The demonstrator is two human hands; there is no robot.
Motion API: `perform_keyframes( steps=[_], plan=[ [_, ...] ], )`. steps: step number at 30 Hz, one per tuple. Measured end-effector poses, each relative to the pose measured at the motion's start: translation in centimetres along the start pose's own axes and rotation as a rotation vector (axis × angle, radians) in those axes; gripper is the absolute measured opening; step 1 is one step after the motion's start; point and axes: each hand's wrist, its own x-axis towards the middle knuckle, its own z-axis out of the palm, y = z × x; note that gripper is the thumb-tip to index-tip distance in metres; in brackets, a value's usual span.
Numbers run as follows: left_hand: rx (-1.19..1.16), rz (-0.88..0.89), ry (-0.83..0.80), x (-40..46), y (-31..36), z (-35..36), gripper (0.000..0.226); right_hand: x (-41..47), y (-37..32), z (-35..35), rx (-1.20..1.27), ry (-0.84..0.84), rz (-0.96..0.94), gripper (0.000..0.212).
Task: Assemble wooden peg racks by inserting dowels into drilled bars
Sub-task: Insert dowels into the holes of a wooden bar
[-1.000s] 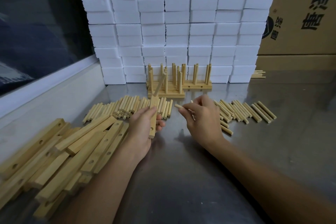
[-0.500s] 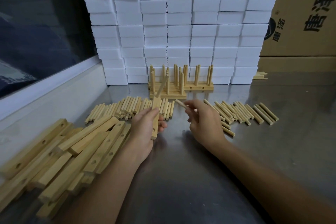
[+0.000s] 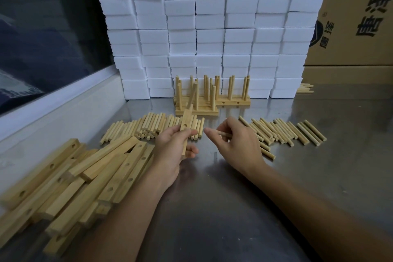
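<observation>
drilled bar [image 3: 185,132] in left hand [image 3: 172,155], upright

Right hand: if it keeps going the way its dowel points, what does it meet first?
Probably the drilled bar gripped by the left hand; the right hand aims its dowel leftward at it, though depth is unclear.

Bare desk [image 3: 212,208] is lying open between the forearms; loose bars [image 3: 74,181] are crowding the left, dowels [image 3: 282,130] the right, finished racks [image 3: 204,100] and foam blocks [image 3: 212,27] blocking the back.
</observation>
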Motion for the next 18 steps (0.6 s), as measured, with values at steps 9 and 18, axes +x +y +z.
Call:
perform_keyframes(
  steps=[9, 18],
  plan=[
    [0.038, 0.002, -0.043, -0.29, -0.01, 0.30, 0.016, 0.04, 0.03, -0.03, 0.071, -0.028, -0.082, 0.020],
    [0.149, 0.054, -0.124, -0.62, -0.25, 0.42, 0.027, -0.32, -0.38, -0.27, 0.102, -0.150, -0.279, 0.013]
  ],
)
